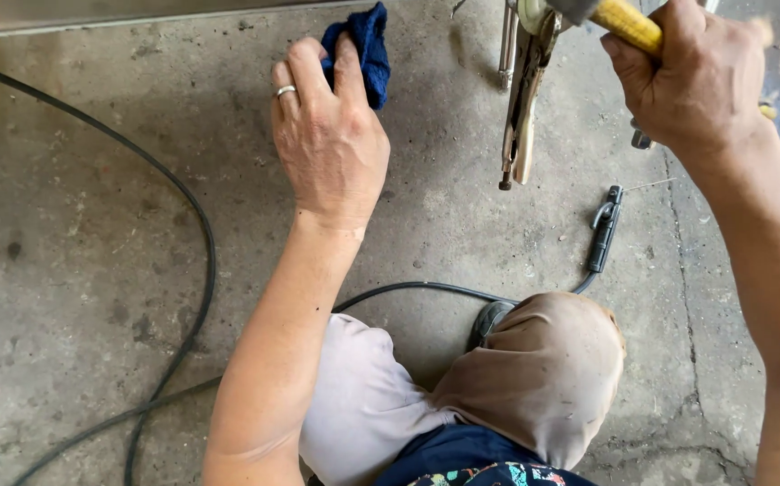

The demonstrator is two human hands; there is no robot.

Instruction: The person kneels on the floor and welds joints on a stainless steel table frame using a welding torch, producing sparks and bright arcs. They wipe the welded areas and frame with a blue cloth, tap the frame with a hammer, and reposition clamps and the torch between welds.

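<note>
A: State which items are cut off by the upper edge.

B: The yellow handle in the right hand leaves the view at the top; its grey head is shown only in part. The locking pliers lose their jaw end at the same edge, so whatever they clamp is not visible.

A: State what is concealed by the hands.

B: The left hand covers the lower part of the blue cloth. The fingertips behind it cannot be made out.

A: State any further limits.

B: The black cable runs out at the left and bottom edges. The dark shoe is mostly behind the knee. Pale shapes at the upper right corner are blurred and unidentifiable.
</note>
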